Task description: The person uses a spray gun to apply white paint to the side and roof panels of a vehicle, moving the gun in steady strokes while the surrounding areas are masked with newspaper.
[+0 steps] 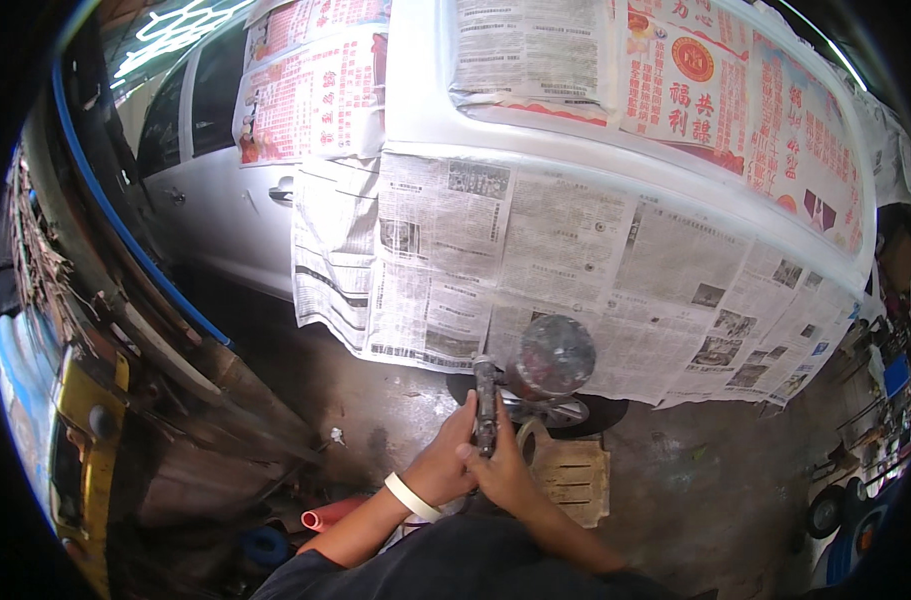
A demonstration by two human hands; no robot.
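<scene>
A dark, paint-stained spray gun (487, 385) is held upright in front of me, pointing toward the car. Its round, speckled grey paint cup (555, 355) sticks out to the right. My left hand (445, 450) closes against the gun's left side, a pale band around that wrist. Wrapped on the lower part of the gun is my right hand (503, 468); some fingers of both hands are hidden. Beyond them stands a white car (220, 230), its lower side covered by grey newspaper sheets (565, 245) and its window areas by red-printed paper (690, 70).
A worn wooden stool (572, 480) sits below the car, close to my right forearm. Beside my left forearm lies a red tube (335, 513). A blue hose or pipe (125, 225) runs along the left. Wheels and clutter (825, 512) line the right edge.
</scene>
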